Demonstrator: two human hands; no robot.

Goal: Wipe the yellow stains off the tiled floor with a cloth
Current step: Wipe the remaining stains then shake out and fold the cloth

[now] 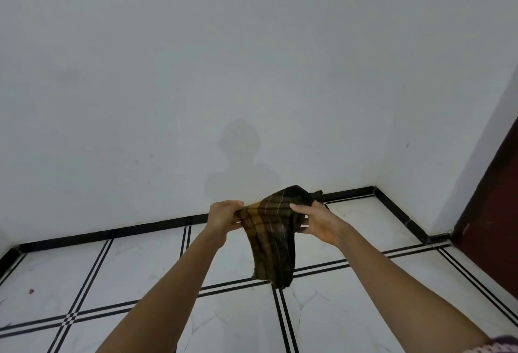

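Both arms are out in front of me on the feed, and the hands are up at the same height with the cloth (269, 240) stretched between them. The left hand (224, 216) pinches the cloth's left edge, thumb and fingertips closed on the fabric. The right hand (321, 225) grips the other side, thumb laid across the top and fingers curled underneath, with a dark bunch of fabric bulging above it. So the hands are apart, each clamped on the cloth. It is a dark plaid piece, brown and mustard with thin pale lines, and its loose end hangs down between the forearms. From this angle it looks held in the air above the tiled floor (134, 268) rather than lying on it. The floor is white marbled tile crossed by double black lines, and a small purplish speck (31, 291) sits on a tile far out to the left. A black skirting (140, 228) runs along the foot of the pale wall (196, 58), which carries a faint shadow (241, 153) just above the hands. A dark red door (493, 207) stands at the right edge, and a bit of knitted sleeve (504, 346) shows at the bottom right corner.
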